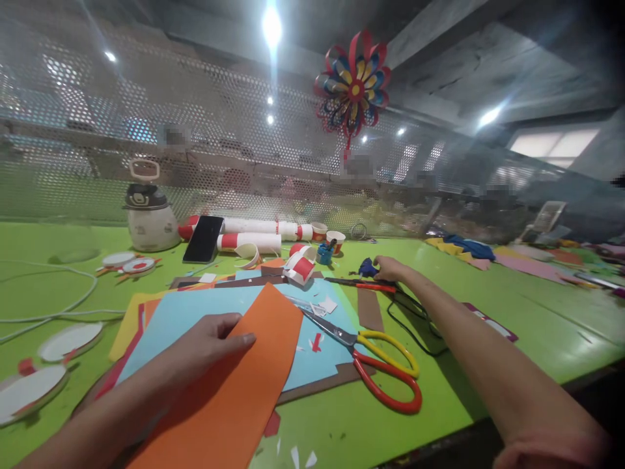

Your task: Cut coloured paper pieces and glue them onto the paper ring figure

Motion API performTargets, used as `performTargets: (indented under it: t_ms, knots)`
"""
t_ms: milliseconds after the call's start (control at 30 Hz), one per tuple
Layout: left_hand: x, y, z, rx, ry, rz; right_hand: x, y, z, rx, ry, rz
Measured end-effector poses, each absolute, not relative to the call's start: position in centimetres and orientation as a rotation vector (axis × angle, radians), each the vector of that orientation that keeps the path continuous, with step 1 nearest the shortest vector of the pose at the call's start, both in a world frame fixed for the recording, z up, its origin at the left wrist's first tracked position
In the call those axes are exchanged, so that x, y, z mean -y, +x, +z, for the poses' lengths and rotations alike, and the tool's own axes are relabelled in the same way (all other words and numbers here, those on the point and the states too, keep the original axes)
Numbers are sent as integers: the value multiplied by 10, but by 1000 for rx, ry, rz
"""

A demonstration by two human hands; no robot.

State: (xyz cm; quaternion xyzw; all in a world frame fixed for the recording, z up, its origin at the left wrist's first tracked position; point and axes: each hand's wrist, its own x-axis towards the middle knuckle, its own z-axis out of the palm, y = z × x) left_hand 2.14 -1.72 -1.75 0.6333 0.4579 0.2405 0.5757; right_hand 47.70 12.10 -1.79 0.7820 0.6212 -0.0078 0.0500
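Note:
My left hand (217, 339) grips an orange sheet (244, 371), thumb on top and the other fingers mostly beneath it. The sheet tilts up over a pale blue sheet (195, 306). At arm's length, my right hand (389, 268) has its fingers curled at a small crumpled dark blue piece (367, 268); its kind is unclear. Just below that hand lies a black and orange tool (374, 285) with a black cord. Large scissors (351, 342), with one yellow and one red handle, rest slightly open on the blue sheet, right of the orange one.
White paper scraps (327, 305) lie by the blades. Behind stand a phone (204, 239), white and red tubes (249, 243), paper cups (335, 242) and a lidded white jar (152, 225). White discs (71, 341) and a cable (92, 286) are at left, coloured sheets (530, 264) at far right.

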Motion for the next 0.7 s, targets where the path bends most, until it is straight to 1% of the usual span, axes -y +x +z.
performTargets:
  t_ms: [133,300,433,533,700]
  knots:
    - [16,21,-23,-1040,1504,609,-123,482,-16,-1913,2398,-12]
    - [16,23,-24,-1030,1565,601,-120,493,4,-1960,2485,35]
    - [14,21,-29,-1069,1634,598,-101,494,15,-2043,2521,108]
    - [13,21,-31,-1041,1630,609,-74,480,6,-2169,2482,224]
    - [18,23,-23,-1030,1553,559,-33,450,-27,-2350,2265,312]
